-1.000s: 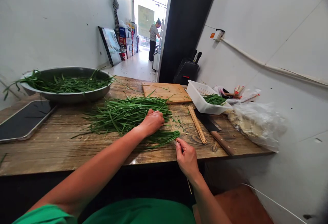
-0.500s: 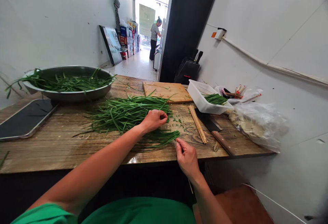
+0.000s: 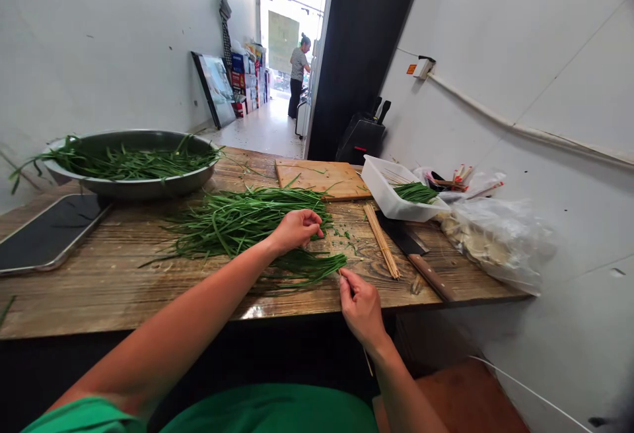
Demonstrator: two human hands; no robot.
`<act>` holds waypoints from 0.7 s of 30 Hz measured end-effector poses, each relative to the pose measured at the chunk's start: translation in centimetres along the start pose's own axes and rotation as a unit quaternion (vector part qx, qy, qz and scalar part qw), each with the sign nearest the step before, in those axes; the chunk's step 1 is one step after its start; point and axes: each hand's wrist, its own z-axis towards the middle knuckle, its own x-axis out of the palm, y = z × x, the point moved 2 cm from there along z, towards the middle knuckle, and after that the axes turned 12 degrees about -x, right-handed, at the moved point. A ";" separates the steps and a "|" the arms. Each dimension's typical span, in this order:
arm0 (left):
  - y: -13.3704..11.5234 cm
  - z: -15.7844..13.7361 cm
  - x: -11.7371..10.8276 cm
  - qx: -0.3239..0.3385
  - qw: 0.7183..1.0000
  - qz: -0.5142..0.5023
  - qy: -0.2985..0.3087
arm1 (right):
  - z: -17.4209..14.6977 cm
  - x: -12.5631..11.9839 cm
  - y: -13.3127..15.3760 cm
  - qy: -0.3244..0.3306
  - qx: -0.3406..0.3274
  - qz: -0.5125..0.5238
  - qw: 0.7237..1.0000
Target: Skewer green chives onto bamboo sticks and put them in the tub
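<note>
A loose pile of long green garlic chives (image 3: 232, 218) lies across the middle of the wooden table. At its right edge my left hand (image 3: 297, 230) has its fingers curled together; anything between the fingertips is too small to make out. Closer to me, a smaller bunch of chives (image 3: 321, 266) lies with its ends pointing right. Just beyond those ends my right hand (image 3: 362, 304) is closed on a thin bamboo skewer (image 3: 367, 362), whose lower part sticks out below the palm. The skewer's tip is at the bunch's end; whether it pierces the chives is unclear.
A metal basin (image 3: 131, 185) of chives and a dark tray (image 3: 52, 232) stand left. On the right are a cutting board (image 3: 321, 179), bundled skewers (image 3: 381, 241), a cleaver (image 3: 430, 276), a white bin (image 3: 391, 199) and a plastic bag (image 3: 495, 241). A person (image 3: 298, 76) stands far back.
My left hand's fingers have shifted slightly beside the pile. My right hand and the skewer have stayed almost where they were.
</note>
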 end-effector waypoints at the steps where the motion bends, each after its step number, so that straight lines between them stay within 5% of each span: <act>1: 0.1 0.1 0.0 -0.004 1.000 -0.004 0.003 | 0.0 0.0 0.0 0.001 0.001 0.000 1.000; 8: -0.8 -0.2 -0.5 0.029 0.999 -0.026 0.002 | 0.0 0.1 -0.2 -0.002 0.005 0.005 1.000; 16: -3.8 -2.5 -2.5 0.139 0.956 -0.250 0.067 | -0.1 0.0 -0.1 -0.002 0.008 0.006 1.000; 19: -4.6 -3.3 -3.9 0.171 0.954 -0.245 0.011 | -0.1 0.1 -0.2 0.001 0.011 0.005 1.000; 21: -4.8 -3.7 -5.1 0.148 0.976 -0.152 -0.051 | -0.1 0.1 -0.3 0.001 0.011 0.008 1.000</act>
